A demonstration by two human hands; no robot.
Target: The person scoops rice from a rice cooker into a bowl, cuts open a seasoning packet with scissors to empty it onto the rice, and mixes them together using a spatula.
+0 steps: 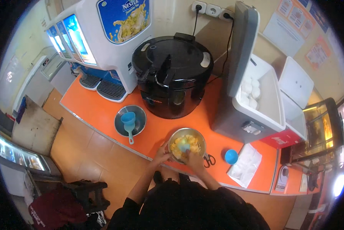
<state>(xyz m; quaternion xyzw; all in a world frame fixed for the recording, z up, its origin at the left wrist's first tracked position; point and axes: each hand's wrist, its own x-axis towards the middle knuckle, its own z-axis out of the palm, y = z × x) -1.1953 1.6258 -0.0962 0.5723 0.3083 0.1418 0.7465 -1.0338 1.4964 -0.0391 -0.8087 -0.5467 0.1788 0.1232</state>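
Observation:
A steel bowl (204, 143) of yellowish rice-like food (176, 143) stands at the front of the orange counter. My left hand (162, 153) grips the bowl's left side. My right hand (193, 158) reaches over the near rim, closed on a light blue utensil (184, 147) whose head is in the food; its handle is hidden by the fingers. Just right of the bowl lie scissors with black handles (209, 160). Farther right are a small blue cup (231, 156) and a white paper or plastic sheet (245, 166). A second steel bowl (118, 126) holds a blue cup and a light blue scoop (129, 129).
A large black rice cooker (172, 77) stands behind the bowls. At the back left is a drink dispenser (114, 57). To the right, an open grey cooler box (232, 123) holds white wrapped bundles (251, 90). A kitchen scale (282, 178) sits at the far right.

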